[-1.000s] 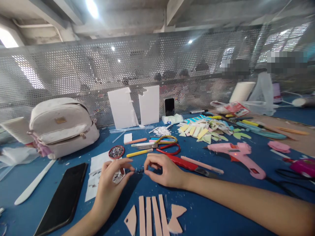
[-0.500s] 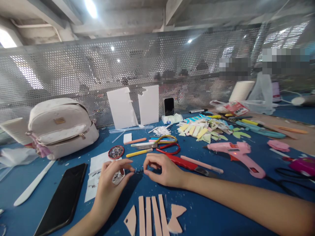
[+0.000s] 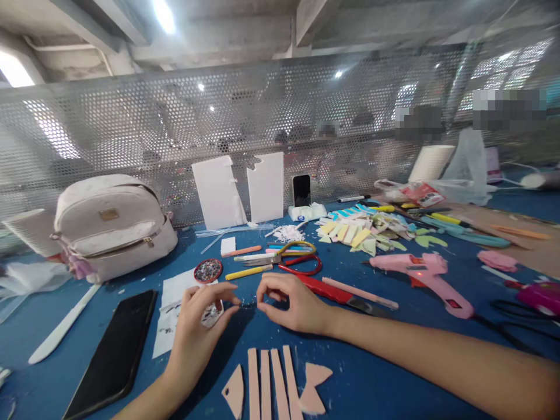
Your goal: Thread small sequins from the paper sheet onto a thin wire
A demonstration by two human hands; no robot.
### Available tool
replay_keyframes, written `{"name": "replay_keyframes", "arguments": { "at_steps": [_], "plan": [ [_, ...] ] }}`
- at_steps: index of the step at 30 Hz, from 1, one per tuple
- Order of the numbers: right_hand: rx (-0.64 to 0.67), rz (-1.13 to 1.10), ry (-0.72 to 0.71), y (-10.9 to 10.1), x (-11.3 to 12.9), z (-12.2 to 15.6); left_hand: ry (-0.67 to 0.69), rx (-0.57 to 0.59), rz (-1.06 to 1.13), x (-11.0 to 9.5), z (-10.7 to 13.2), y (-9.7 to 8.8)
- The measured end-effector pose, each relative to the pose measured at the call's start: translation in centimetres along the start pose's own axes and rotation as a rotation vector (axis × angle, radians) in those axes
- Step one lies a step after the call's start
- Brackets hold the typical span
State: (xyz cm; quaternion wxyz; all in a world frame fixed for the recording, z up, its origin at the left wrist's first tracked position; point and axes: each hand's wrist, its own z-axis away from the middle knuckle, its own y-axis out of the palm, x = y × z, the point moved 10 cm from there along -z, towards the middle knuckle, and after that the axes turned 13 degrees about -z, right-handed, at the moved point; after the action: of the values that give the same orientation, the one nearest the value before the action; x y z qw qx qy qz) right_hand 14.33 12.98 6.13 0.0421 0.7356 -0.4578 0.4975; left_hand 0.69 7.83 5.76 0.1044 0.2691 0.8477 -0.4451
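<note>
Two hands meet just above the blue worktop (image 3: 371,373); left hand (image 3: 199,318) and right hand (image 3: 289,303) each pinch one end of a tiny glittery piece (image 3: 248,304), fingers nearly closed; the left also cups a sparkly packet (image 3: 211,315); this looks like fine handling, so any next move calls for a steady, light pinch.

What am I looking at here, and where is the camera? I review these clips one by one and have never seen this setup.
There is no machine here, just one person's two bare hands. A camera worn on the person's head films them, looking forward and down. The left hand and right hand pinch a tiny glittery piece between their fingertips over a blue table. Around them lie a black phone, pink foam strips, a red knife, scissors, a pink glue gun and a white backpack.
</note>
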Motion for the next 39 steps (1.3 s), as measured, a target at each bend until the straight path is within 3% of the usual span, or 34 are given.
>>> {"name": "replay_keyframes", "arguments": {
  "at_steps": [19,30,39],
  "plan": [
    [0.002,0.019,0.008,0.0,-0.3,0.1,0.016,-0.006,-0.010,0.1,0.1,0.1],
    [-0.021,0.061,0.018,-0.1,-0.5,0.0,0.176,0.000,-0.098,-2.3,-0.2,0.0],
    [0.043,0.122,-0.058,0.9,0.4,-0.1,0.173,-0.016,-0.101,-3.2,-0.6,0.4]
  ]
}}
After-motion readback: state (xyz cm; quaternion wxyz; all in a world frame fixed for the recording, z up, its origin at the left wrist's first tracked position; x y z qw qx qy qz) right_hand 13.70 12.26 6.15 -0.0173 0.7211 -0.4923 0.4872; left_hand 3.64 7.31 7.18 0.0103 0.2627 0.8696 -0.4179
